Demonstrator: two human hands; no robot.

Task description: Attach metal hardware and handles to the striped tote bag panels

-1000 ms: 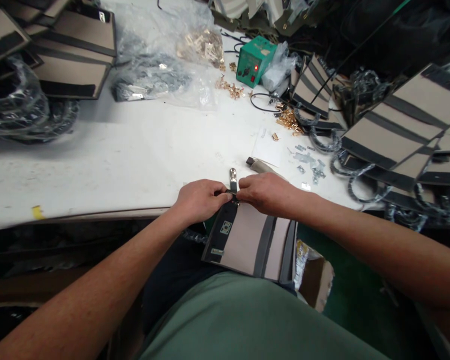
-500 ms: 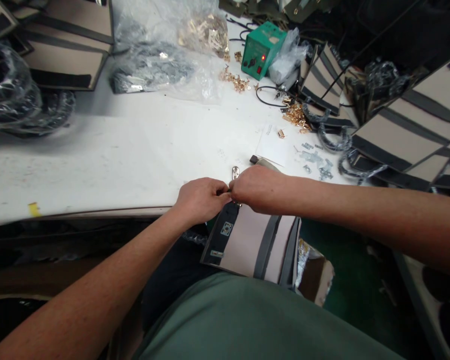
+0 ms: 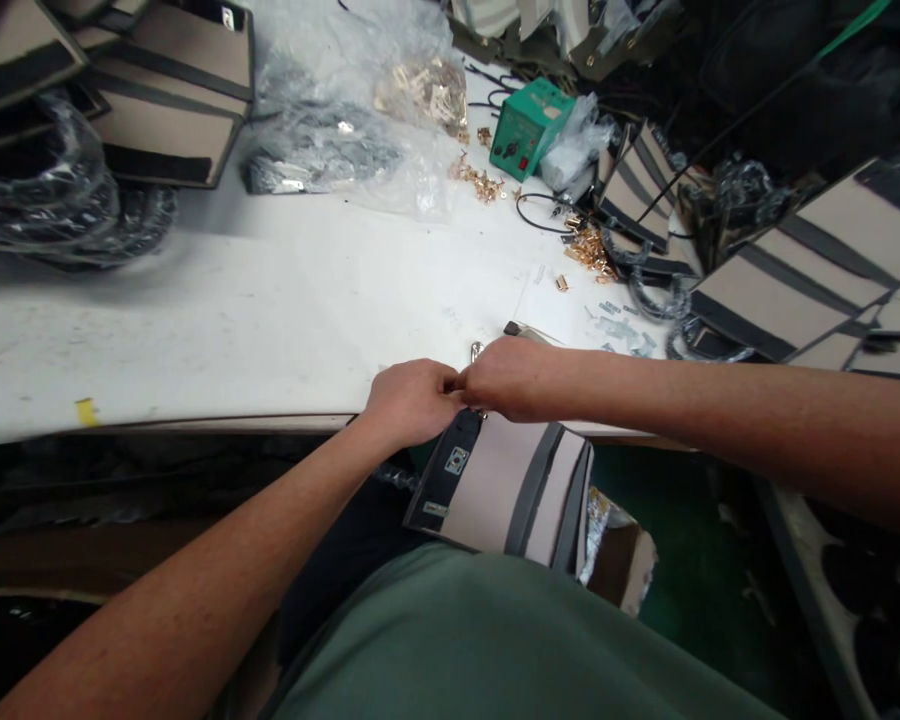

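A beige bag panel [image 3: 491,485] with grey bands leans between the table's front edge and my lap. Along its left side runs a black strip carrying small metal plates [image 3: 457,460]. My left hand [image 3: 416,400] is closed in a pinch at the panel's upper left corner. Right against it, fingertips to fingertips, my right hand [image 3: 516,378] is closed too. What lies between the fingers is hidden. A shiny metal fitting [image 3: 477,351] pokes out just beyond my right knuckles. Behind that hand shows the dark end of a strap-like piece [image 3: 511,328].
On the white table [image 3: 270,310] lie plastic bags of metal parts [image 3: 322,150], a green box with a knob [image 3: 531,125], loose gold fittings [image 3: 591,250] and thin metal plates [image 3: 619,328]. Bag panels with wrapped handles stand left [image 3: 169,130] and right [image 3: 787,265].
The camera view has shifted slightly, so the table items sit a little differently. Both hands stay together at the panel corner; the metal fitting is now more covered by my right hand.
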